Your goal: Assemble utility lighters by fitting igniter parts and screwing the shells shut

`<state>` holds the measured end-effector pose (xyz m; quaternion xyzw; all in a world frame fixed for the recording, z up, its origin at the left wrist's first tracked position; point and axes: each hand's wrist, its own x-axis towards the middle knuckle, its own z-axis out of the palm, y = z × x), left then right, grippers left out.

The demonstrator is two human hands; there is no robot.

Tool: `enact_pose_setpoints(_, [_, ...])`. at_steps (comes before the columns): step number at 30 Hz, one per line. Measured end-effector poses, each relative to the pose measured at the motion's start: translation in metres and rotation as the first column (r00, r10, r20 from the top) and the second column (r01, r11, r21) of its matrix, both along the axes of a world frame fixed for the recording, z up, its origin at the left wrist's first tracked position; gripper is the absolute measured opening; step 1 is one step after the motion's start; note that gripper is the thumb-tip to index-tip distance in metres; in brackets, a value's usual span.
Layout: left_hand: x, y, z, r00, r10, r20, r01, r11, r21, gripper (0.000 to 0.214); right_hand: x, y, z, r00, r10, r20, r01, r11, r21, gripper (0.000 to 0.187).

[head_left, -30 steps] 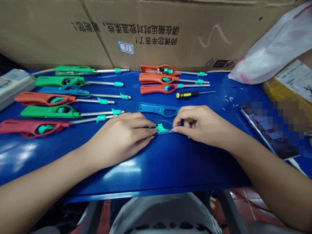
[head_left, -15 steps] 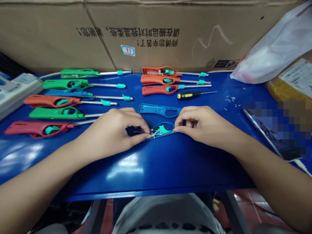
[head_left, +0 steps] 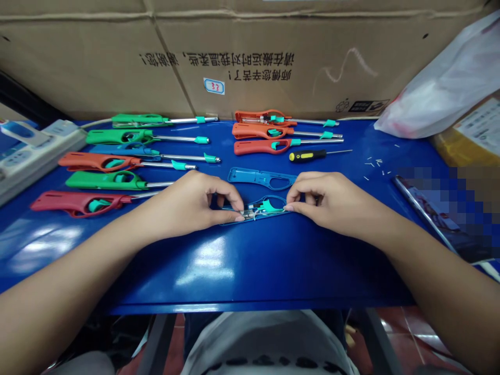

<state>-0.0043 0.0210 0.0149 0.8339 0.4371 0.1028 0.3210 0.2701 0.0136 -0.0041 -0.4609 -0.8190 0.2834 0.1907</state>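
Observation:
A blue lighter casing half (head_left: 255, 216) lies on the blue table with its inner parts exposed. In it sit a turquoise trigger (head_left: 270, 207) and a small clear part (head_left: 248, 213), perhaps the fuel tank. My left hand (head_left: 195, 200) is closed, thumb and index finger pinching at the left of these parts; its fingers cover what lies beneath them. Thumb and index finger of my right hand (head_left: 324, 200) pinch the casing's right end, where a thin pale piece shows. Just behind lies the other blue casing half (head_left: 255, 176), its hollow side up.
Green, blue, orange and red long lighters (head_left: 105, 179) line the left. Several orange-red ones (head_left: 261, 147) lie at the back, beside a yellow-black screwdriver (head_left: 308, 155) and scattered small pins (head_left: 375, 162). A phone (head_left: 429, 219), white bag (head_left: 441, 78), power strip (head_left: 35, 151) and cardboard box (head_left: 250, 31) surround them.
The whole view has shifted slightly. At my left fingers, the dark piece seen before no longer shows, and the clear part is more visible. My right hand keeps its pinch.

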Motion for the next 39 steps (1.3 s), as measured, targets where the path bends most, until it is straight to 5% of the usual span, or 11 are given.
enact_pose_setpoints(11, [-0.004, 0.001, -0.001, 0.995, -0.098, 0.033, 0.095, 0.99, 0.103, 0.009, -0.001, 0.0, 0.001, 0.999, 0.035, 0.022, -0.036, 0.998, 0.049, 0.01])
enact_pose_setpoints(15, [-0.007, 0.002, 0.004, 0.993, -0.06, 0.1, 0.038, 0.977, 0.208, 0.017, 0.003, 0.003, 0.002, 0.998, -0.024, -0.051, 0.029, 0.996, 0.084, 0.015])
enact_pose_setpoints(21, [-0.014, 0.013, -0.008, 0.997, -0.006, -0.083, 0.054, 0.806, 0.59, 0.02, 0.014, 0.013, -0.008, 0.993, -0.092, 0.07, 0.065, 0.943, 0.325, 0.017])
enact_pose_setpoints(27, [-0.015, 0.021, -0.023, 0.986, -0.053, -0.158, 0.136, 0.806, 0.576, 0.022, 0.01, 0.016, -0.014, 0.994, -0.004, 0.106, -0.021, 0.972, 0.233, 0.004])
enact_pose_setpoints(33, [-0.012, 0.012, -0.01, 0.997, -0.021, -0.078, 0.063, 0.809, 0.585, 0.021, 0.005, 0.011, -0.005, 0.998, -0.048, 0.039, 0.036, 0.961, 0.276, 0.004])
enact_pose_setpoints(39, [-0.008, -0.001, -0.002, 0.994, -0.096, -0.052, 0.103, 0.659, 0.745, 0.029, -0.001, 0.007, -0.001, 0.953, -0.165, -0.254, 0.179, 0.983, 0.034, 0.012])
